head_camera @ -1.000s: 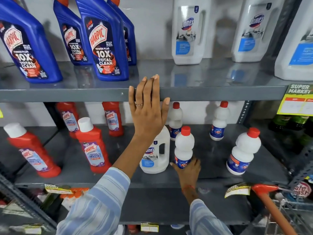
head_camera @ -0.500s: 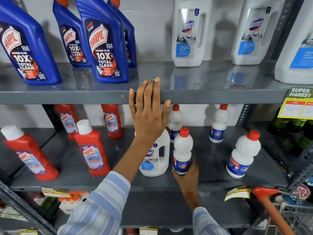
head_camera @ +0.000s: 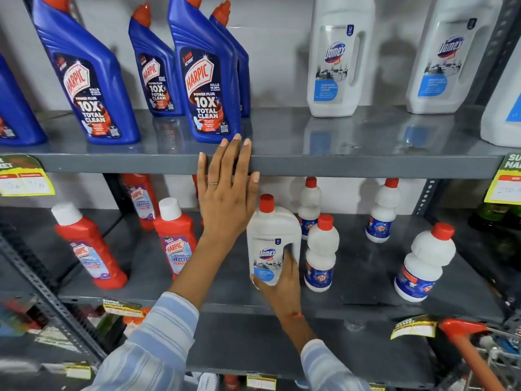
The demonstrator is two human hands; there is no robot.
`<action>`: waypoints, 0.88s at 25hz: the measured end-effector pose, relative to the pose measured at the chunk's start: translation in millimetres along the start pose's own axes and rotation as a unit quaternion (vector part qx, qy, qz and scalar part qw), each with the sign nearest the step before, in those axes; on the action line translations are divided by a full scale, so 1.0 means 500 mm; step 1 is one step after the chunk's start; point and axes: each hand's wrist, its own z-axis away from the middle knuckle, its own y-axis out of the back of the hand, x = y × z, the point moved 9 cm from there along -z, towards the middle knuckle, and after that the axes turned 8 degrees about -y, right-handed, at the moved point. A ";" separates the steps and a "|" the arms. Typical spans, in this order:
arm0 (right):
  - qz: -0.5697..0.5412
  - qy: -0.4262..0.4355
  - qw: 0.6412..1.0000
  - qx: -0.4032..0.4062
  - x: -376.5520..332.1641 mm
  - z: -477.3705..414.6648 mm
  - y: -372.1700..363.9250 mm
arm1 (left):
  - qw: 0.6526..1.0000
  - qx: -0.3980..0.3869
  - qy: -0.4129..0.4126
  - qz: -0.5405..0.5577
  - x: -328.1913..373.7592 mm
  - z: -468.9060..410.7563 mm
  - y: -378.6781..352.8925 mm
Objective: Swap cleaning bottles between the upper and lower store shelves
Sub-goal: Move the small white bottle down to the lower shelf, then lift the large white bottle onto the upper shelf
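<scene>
My left hand (head_camera: 225, 198) lies flat, fingers apart, against the front edge of the upper shelf (head_camera: 366, 165), holding nothing. My right hand (head_camera: 282, 280) is wrapped around the lower part of a white Domex bottle (head_camera: 272, 235) with a red cap, on the lower shelf (head_camera: 366, 277). Right beside it stands a small white red-capped bottle (head_camera: 321, 255). On the upper shelf stand blue Harpic bottles (head_camera: 208, 77) at left and tall white Domex bottles (head_camera: 335, 60) at right.
Red Harpic bathroom cleaner bottles (head_camera: 174, 238) fill the lower shelf's left side. More small white bottles (head_camera: 423, 263) stand at the right and back. A trolley with a red handle (head_camera: 462, 334) is at lower right. Price tags hang on shelf edges.
My right hand has left the small white bottle and moved left onto the white Domex bottle. The camera view has shifted; my left hand stays on the upper shelf edge.
</scene>
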 end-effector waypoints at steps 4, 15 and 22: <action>-0.022 -0.059 0.998 -0.002 -0.010 -0.051 -0.021 | 1.000 -0.014 -0.006 -0.006 -0.038 0.016 0.011; -0.102 -0.004 0.994 0.037 -0.106 0.037 0.072 | 0.998 -0.068 0.014 0.012 -0.037 0.017 0.013; -0.117 0.087 0.981 0.127 -0.326 0.084 0.283 | 0.999 -0.032 0.025 0.024 0.007 -0.035 0.039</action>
